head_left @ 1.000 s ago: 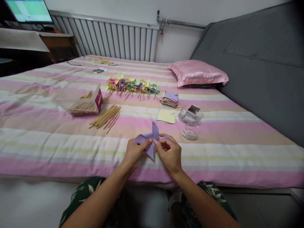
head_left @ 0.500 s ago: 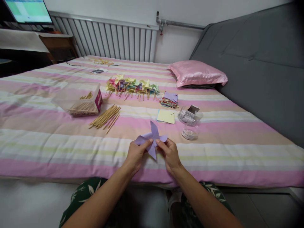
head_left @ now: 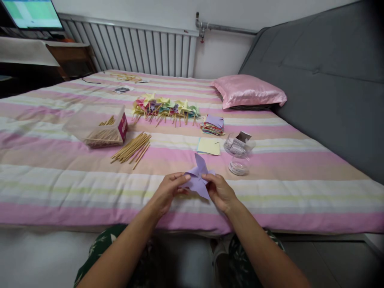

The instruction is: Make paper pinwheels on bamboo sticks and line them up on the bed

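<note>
A purple paper pinwheel (head_left: 198, 183) is held over the near part of the bed, its blades folded in toward the middle. My right hand (head_left: 220, 192) pinches it near the centre, thumb on top and the other fingers underneath. At the left blade, my left hand (head_left: 168, 192) has its thumb and fingertips on the paper edge; its lower fingers are slightly apart. Just beyond the hands lie a stack of pale yellow paper squares (head_left: 209, 147) and a clear round container (head_left: 238, 166) with a printed band.
Wooden sticks (head_left: 132, 149) lie left, beside a clear plastic box (head_left: 105, 128) holding more sticks. Finished pinwheels (head_left: 165, 109) lie in a row farther back. Right of them are stacked coloured papers (head_left: 213, 125), an open clear tub (head_left: 238, 145) and a pink pillow (head_left: 249, 92).
My left hand has slid outward from the pinwheel's middle to its left edge. The pinwheel and my right hand have shifted slightly right, and the pinwheel has turned a little.
</note>
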{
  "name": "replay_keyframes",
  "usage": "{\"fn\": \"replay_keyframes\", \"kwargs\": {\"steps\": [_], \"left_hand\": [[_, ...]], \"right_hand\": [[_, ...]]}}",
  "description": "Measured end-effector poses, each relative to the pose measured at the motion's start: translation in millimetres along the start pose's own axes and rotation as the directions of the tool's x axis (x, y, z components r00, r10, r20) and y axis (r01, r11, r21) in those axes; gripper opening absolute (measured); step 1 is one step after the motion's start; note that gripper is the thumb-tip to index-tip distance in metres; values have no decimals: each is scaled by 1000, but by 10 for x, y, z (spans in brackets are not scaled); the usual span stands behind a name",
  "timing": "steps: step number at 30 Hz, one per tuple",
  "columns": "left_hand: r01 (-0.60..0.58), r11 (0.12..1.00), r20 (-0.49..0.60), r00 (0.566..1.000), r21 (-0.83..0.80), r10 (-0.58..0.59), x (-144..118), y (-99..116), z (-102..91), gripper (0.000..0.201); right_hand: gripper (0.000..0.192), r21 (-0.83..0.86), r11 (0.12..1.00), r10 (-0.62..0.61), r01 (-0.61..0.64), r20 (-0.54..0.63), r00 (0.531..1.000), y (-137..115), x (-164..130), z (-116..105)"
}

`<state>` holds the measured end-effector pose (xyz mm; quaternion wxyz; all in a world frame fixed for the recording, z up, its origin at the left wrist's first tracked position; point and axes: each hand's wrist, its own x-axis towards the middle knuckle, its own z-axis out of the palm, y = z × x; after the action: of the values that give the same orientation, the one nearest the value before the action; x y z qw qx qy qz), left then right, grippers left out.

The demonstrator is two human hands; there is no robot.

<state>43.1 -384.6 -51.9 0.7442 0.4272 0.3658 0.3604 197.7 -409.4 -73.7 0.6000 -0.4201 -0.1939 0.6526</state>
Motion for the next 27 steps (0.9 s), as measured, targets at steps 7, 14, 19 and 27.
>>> {"fn": "replay_keyframes", "kwargs": {"steps": [7,14,19,27], "left_hand": [[49,984,49,997,172,-58,-32,106,-68,25],[70,975,-6,997,209,-71,-10,3,5,20],[94,967,-30,996,238,-89,5,-3,8,14],[88,958,-20,996,273,-86,3,-9,-3,15]], "right_hand": [[17,-257,963,115,-82,114,987,-84,-65,-47],[27,-406,913,114,-38,165,980,-54,-89,-50],[28,-434,900,126,-34,185,975,-62,-98,-45],[27,-434,900,118,-33,171,978,-68,-117,-20]]}}
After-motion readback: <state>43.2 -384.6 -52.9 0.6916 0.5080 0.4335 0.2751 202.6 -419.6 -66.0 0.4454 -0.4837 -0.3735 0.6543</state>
